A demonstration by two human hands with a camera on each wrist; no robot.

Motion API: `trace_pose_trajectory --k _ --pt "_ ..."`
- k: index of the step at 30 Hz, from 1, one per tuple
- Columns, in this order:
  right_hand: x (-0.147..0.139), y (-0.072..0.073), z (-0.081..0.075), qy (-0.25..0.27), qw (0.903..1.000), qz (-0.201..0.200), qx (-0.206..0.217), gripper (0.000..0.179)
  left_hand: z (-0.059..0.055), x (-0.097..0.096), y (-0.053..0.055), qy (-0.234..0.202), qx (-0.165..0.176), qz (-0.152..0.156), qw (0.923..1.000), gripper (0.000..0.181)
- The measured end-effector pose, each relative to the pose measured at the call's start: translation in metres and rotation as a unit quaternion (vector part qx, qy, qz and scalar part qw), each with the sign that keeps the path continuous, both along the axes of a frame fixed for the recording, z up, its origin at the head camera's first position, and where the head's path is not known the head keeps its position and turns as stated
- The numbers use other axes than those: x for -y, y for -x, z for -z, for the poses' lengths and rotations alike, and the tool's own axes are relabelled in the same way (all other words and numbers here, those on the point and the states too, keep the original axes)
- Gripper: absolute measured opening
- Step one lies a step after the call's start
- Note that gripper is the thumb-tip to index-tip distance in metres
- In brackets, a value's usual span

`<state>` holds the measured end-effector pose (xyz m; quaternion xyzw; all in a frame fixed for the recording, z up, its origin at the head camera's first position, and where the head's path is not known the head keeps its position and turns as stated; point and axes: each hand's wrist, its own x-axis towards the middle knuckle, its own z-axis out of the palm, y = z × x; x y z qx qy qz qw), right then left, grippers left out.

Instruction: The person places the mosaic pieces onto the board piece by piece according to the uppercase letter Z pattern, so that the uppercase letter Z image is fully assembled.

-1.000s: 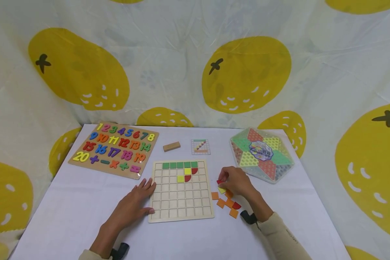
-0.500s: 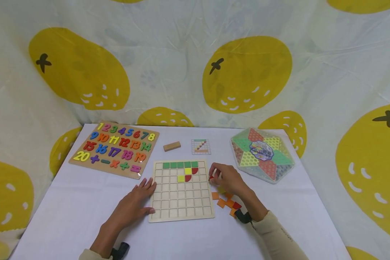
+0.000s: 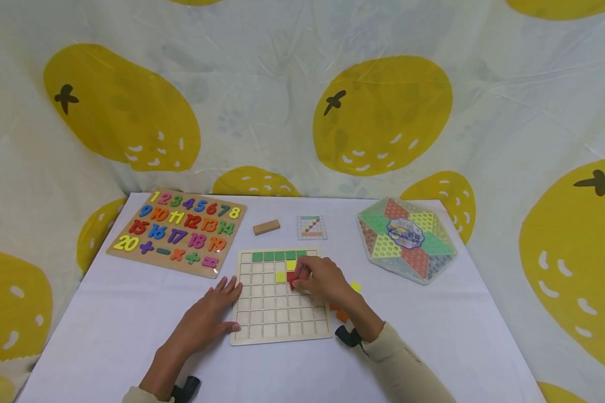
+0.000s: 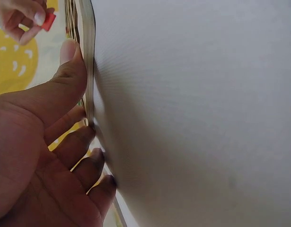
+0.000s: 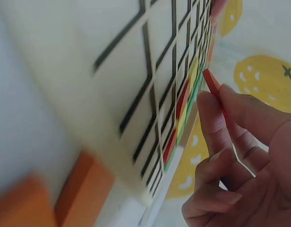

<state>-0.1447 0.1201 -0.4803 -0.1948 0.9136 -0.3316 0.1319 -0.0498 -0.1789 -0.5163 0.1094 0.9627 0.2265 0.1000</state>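
Observation:
A wooden grid board (image 3: 269, 316) lies on the table, with a row of green square tiles (image 3: 274, 256) near its far edge. Below that row sit two yellow square tiles (image 3: 280, 277) with red quarter-circle tiles beside them, partly covered by my right hand (image 3: 325, 281). Between thumb and index finger this hand pinches a red tile (image 5: 213, 87), held just above the board. My left hand (image 3: 213, 309) rests at the board's left edge, fingers spread, with thumb and fingertips touching the rim.
Orange square tiles (image 3: 342, 315) and a yellow tile (image 3: 356, 286) lie right of the board, partly under my right forearm. Behind the board are a wooden block (image 3: 266, 226) and a pattern card (image 3: 311, 228). A number board (image 3: 176, 232) lies left, a hexagonal game board (image 3: 407, 239) right.
My right hand has carried the red tile from the loose tiles leftward over the grid board. The left hand has stayed at the board's edge.

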Motion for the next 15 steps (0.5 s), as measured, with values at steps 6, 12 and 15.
trace_pose_trajectory --k 6,12,15 --pt "0.021 0.0 0.009 -0.022 0.9998 -0.001 0.002 0.021 0.001 -0.001 0.002 0.001 0.004 -0.003 1.0 0.099" --pt "0.034 -0.001 0.013 -0.037 0.9991 0.007 -0.021 0.021 0.001 0.0 0.001 0.002 0.0 -0.003 1.0 0.099" --pt "0.039 -0.002 0.014 -0.051 0.9983 0.004 -0.026 0.022 0.0 0.0 0.001 0.001 -0.001 -0.002 1.0 0.099"
